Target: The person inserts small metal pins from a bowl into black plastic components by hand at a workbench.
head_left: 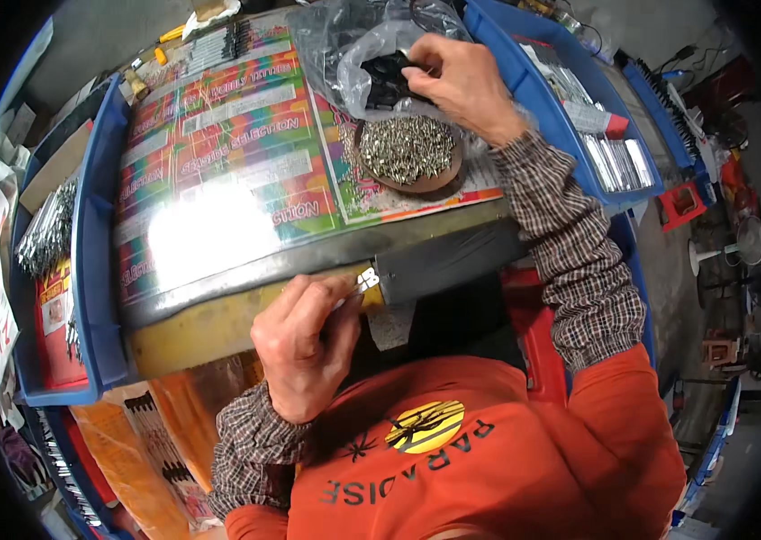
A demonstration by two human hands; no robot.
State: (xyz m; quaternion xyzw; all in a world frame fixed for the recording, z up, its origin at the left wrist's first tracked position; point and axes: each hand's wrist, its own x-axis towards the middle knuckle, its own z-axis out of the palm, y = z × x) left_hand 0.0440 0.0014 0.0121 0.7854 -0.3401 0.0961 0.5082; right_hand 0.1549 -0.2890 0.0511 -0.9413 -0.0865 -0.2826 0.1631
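From where I stand, the left hand (304, 346), lower centre of the frame, has thumb and forefinger closed on a small white piece (368, 280) at the table's front edge. The right hand (466, 85), upper centre, reaches the black parts (384, 81) in a clear bag (334, 54), fingertips nearly together; whether they grip one, I cannot tell. Progress: the work appears mid-run. Metal bits (407, 146) remain heaped in the bowl (414, 188); the finished count cannot be determined.
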